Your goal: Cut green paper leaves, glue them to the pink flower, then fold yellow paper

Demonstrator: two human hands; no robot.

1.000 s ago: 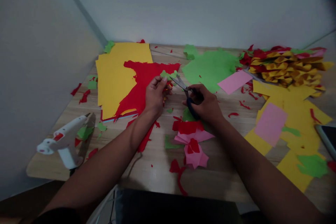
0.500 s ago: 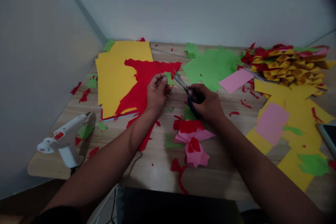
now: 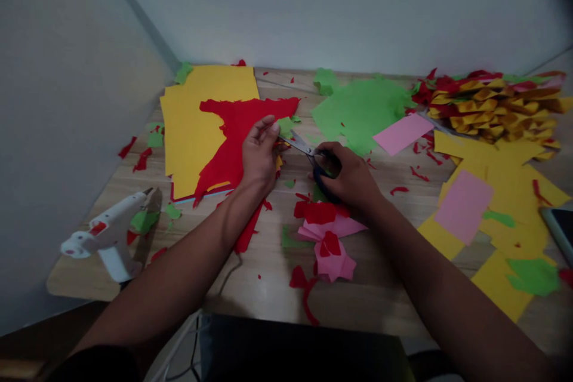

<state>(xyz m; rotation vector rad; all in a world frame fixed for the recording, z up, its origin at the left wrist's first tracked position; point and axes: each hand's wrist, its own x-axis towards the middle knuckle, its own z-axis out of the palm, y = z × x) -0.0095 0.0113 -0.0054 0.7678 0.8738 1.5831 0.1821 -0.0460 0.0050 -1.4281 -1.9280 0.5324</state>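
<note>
My left hand (image 3: 261,152) pinches a small piece of green paper (image 3: 285,126) between thumb and fingers, above a torn-edged red paper sheet (image 3: 244,125). In my right hand (image 3: 347,173) are scissors (image 3: 302,144) with dark handles, my fingers in the loops. Their blades point left and reach the lower edge of the green piece, close to my left fingertips. Just below my right hand lie a pink folded paper flower (image 3: 335,259) and red paper pieces (image 3: 319,212).
Yellow sheets (image 3: 188,137) lie under the red paper. A white glue gun (image 3: 107,233) stands at the left. Behind are a large green sheet (image 3: 358,110) and a pink card (image 3: 403,133). At right sit a pile of folded yellow paper (image 3: 496,113) and a phone-like device (image 3: 559,233).
My left hand has shifted slightly left with the green piece. The scissors have tilted flatter and moved left, their blades now closer together at the green paper.
</note>
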